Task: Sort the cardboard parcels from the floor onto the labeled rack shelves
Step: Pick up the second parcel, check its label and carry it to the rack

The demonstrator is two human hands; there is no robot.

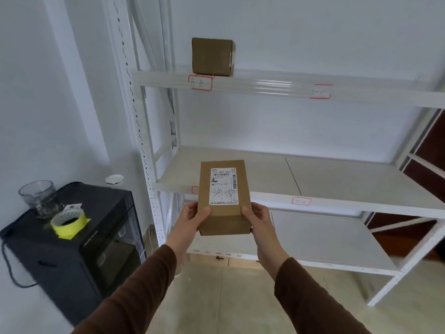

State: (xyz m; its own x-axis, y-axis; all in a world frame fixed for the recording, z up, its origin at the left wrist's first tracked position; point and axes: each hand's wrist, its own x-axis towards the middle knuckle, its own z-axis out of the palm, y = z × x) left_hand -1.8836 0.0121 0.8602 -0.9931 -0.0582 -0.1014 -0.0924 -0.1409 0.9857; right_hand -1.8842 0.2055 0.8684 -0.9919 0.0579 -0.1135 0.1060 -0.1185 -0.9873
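Observation:
I hold a flat brown cardboard parcel [224, 213] in front of the white rack [337, 203]. Its white shipping label with handwriting faces me. My left hand [193, 216] grips its left side and my right hand [258, 219] grips its right side. The parcel hovers before the front edge of the middle shelf [265, 174], partly covering a red-bordered label there. A second red-bordered label [301, 201] sits further right on that edge. Another cardboard parcel [212, 56] stands on the upper shelf above a red-bordered label [200, 82].
A black cabinet [72, 249] stands left of the rack, carrying a glass jar [39, 197], a yellow tape roll [68, 221] and a small white lid [114, 179]. The upper shelf has another label [321, 91] at its right. A lower shelf [325, 239] and tiled floor lie below.

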